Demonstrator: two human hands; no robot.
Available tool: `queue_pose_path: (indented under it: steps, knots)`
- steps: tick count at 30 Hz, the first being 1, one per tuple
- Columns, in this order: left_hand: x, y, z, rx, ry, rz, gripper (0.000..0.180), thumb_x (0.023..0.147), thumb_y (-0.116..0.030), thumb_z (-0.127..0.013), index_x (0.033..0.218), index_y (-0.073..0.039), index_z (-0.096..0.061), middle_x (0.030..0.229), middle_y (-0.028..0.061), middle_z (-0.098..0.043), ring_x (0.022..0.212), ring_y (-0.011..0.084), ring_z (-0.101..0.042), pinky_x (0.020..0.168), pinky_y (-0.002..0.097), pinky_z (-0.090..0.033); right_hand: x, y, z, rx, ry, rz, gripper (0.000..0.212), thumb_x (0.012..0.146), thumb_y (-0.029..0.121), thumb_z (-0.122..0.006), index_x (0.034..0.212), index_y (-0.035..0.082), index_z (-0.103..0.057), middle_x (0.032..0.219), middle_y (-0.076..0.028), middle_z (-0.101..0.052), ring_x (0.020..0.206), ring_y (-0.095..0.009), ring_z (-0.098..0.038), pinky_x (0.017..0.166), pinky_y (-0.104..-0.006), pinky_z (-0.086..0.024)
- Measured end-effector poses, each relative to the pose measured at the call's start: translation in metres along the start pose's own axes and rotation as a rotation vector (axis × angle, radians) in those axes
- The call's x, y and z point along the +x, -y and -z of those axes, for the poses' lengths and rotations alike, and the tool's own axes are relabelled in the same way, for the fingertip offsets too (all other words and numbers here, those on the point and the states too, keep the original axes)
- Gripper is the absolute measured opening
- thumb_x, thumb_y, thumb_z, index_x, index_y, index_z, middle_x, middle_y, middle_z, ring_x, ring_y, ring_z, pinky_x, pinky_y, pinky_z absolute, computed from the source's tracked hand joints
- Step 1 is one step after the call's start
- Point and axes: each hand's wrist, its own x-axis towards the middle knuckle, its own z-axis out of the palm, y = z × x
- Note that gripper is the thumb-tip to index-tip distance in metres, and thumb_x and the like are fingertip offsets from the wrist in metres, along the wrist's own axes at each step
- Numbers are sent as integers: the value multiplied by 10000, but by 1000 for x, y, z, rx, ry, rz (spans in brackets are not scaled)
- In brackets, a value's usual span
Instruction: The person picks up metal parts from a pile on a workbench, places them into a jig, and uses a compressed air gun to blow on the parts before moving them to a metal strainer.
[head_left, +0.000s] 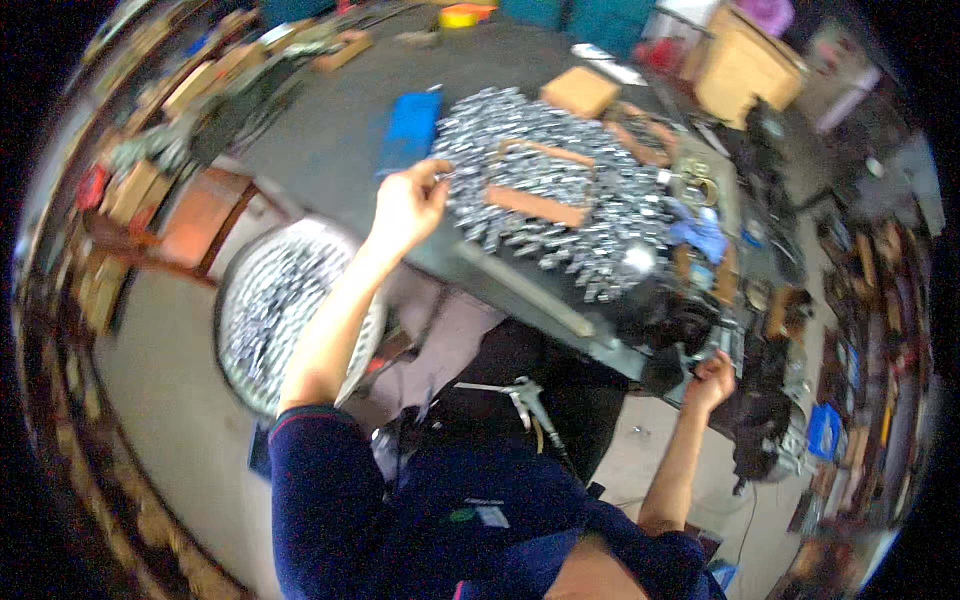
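Left hand [408, 205] out ahead of right hand [712, 383], wrist lifted, fingers [430, 168] bent, tips close together. Left forearm [345, 315] bare, slanting inward up to it. Right hand loosely curled, blurred, grip unclear; right forearm [683, 465] behind it, bare, angled slightly outward.

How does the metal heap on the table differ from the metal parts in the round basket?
The metal heap spreads loose on the dark table; the metal parts lie inside the round basket. A brown open frame sits amid the metal heap, while none shows among the metal parts. Both show small silvery pieces.
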Motion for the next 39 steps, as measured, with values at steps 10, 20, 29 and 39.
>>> queue_pose_path:
  steps: [10, 20, 29, 39]
  knots:
    - [-189, 211, 121, 475, 5, 442, 169, 654, -128, -519, 771, -51, -615, 685, 177, -577, 669, 327, -572, 624, 383, -455, 4, 0, 0, 18, 55, -81, 186, 823, 98, -420, 920, -45, -489, 617, 18, -371, 493, -62, -317, 426, -186, -270]
    - [-157, 213, 92, 883, 389, 297, 110, 643, -147, -543, 674, -47, -579, 706, 155, -583, 669, 311, -579, 617, 386, -469, 3, -4, 6, 26, 30, -28, 174, 808, 124, -460, 871, -25, -523, 608, 12, -408, 487, -65, -344, 414, -186, -279]
    - [-87, 63, 48, -441, 191, 419, 229, 693, 17, -548, 908, 90, -511, 742, 145, -603, 601, 156, -583, 555, 248, -469, -1, 4, -10, 72, 28, -130, 174, 829, 137, -416, 853, -15, -497, 596, 18, -398, 478, -62, -324, 413, -186, -272]
    - [-18, -87, -130, -1091, 540, 204, 143, 748, -20, -581, 860, 69, -572, 695, 95, -603, 577, 122, -576, 547, 216, -462, -6, 11, -14, 35, -75, -132, 158, 779, 95, -451, 834, -36, -521, 572, 2, -409, 471, -65, -332, 409, -199, -266]
